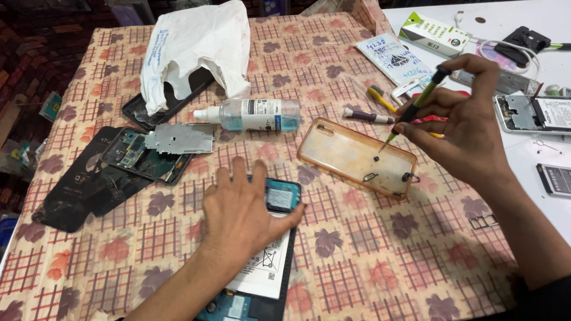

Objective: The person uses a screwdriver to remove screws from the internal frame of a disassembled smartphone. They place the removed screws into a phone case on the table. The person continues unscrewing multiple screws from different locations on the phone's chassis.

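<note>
My left hand flat on the opened phone before me, phone case to its right, spray bottle behind, plastic bag further back, screwdriver tip in the case.

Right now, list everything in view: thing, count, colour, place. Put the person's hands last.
opened phone: 1, black with white battery, near edge, under left hand
clear phone case: 1, yellowed, centre right, small screws inside
screwdriver: 1, black and green, tip over the case
spray bottle: 1, clear with blue liquid, lying centre
plastic bag: 1, white, far centre
metal shield plate: 1, silver, left of centre
dismantled phone frame: 1, dark, left
back cover: 1, black, far left
small box: 1, white and green, far right
tablecloth: 1, checked with leaf print
left hand: flat on opened phone
right hand: gripping screwdriver
</note>
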